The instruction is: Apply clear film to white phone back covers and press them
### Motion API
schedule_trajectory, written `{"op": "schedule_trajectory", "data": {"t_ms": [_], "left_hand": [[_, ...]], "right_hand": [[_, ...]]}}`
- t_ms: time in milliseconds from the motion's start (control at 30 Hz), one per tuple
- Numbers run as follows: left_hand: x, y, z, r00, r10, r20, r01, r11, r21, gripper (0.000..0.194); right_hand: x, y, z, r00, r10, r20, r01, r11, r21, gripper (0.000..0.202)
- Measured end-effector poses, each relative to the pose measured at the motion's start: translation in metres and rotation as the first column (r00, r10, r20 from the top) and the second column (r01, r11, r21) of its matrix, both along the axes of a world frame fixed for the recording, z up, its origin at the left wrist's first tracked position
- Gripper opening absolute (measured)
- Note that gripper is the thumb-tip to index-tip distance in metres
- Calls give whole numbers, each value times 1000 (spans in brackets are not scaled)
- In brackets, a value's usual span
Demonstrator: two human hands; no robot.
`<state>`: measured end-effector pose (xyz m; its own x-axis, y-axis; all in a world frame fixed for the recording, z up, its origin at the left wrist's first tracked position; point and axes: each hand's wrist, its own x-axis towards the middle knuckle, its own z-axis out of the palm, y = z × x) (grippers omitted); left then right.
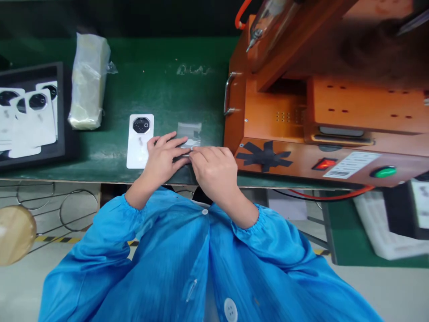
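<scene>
My left hand (162, 156) rests low over the green tabletop, some fingers stretched out, its thumb and index finger closing around a small, thin dark piece (181, 156). Meeting it from the other side, my right hand (216, 170) is closed in a pinch at the same spot; the fingers hide most of what they grip. Just beyond the fingertips lies a small clear plastic bag (190, 129) with something white at its near end. A white phone back cover (137, 147) with a black camera area lies flat beside my left hand, partly behind its fingers.
On the left, a black tray (61, 107) holds several similar white covers (43, 120). A wrapped pale block (89, 80) stands next to it. An orange machine (268, 125) with a red switch (324, 164) and green button (384, 172) fills the right side. A round wooden stool (15, 235) is below left.
</scene>
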<state>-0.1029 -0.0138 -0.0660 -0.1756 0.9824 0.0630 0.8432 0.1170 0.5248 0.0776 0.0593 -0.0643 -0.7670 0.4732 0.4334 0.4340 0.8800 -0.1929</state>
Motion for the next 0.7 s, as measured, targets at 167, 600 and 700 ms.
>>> {"op": "schedule_trajectory", "data": {"t_ms": [167,600,700], "left_hand": [[-2,-8,10,989,-126,-74,121,991,-64,57],[-15,-24,21,988,-156,1,156,988,22,125],[-12,-38,40,988,-44,149,27,993,116,87]], "right_hand": [[16,-7,20,995,11,-102,-25,991,-132,22],[10,20,67,907,-296,-299,-120,499,-858,11],[6,20,68,920,-263,-290,-135,481,-866,12]]}}
